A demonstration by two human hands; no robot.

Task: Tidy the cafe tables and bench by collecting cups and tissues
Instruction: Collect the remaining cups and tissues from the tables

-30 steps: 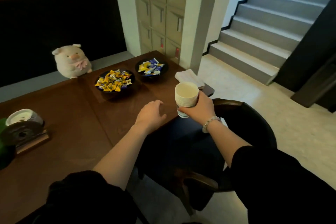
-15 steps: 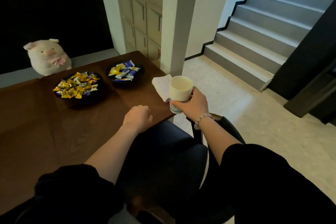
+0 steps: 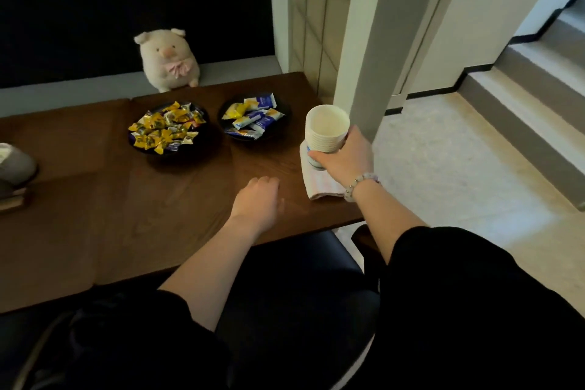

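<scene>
My right hand [image 3: 346,158] grips a stack of white paper cups [image 3: 326,133] upright, just above the right end of the dark wooden table [image 3: 110,215]. Under the stack lies a folded white tissue [image 3: 323,188] near the table's right edge, partly hidden by my hand and wrist. My left hand [image 3: 258,199] rests on the tabletop with fingers loosely curled, empty, a little left of the tissue.
Two dark bowls stand behind my hands: one with yellow wrapped candies [image 3: 167,131], one with blue and yellow packets [image 3: 253,119]. A plush pig [image 3: 169,62] sits on the grey bench. A white cup [image 3: 14,165] is at the far left edge. A dark chair [image 3: 300,279] stands below me; a pillar [image 3: 373,41] rises right of the table.
My view has swung left and closer to the table. My right hand has carried the cup stack forward over the tissue. My left hand slid further onto the tabletop.
</scene>
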